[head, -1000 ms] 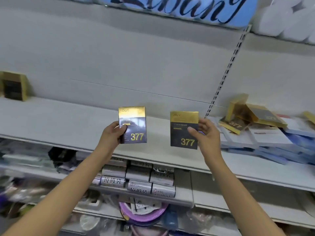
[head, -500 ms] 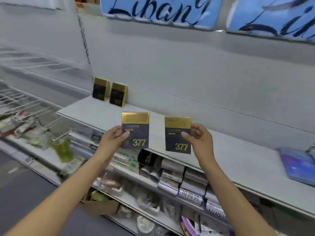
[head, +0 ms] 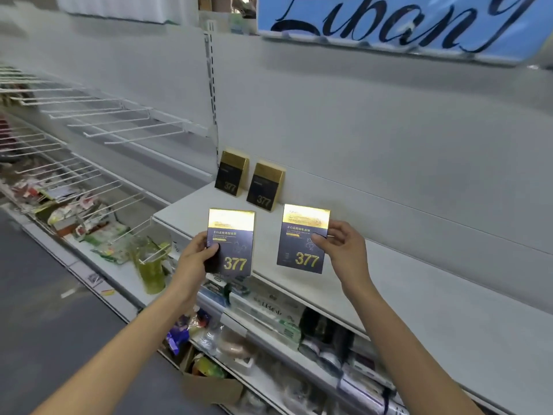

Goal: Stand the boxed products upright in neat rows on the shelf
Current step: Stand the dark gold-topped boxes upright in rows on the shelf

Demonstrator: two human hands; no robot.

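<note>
Above shelf (head: 419,295): left hand (head: 196,260), right hand (head: 344,253) each grip box; fine print unreadable.

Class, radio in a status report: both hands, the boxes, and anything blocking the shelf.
Left hand holds one box; right hand holds another box. Two boxes stand upright at the shelf back. Nothing blocks the spot beside them.
</note>
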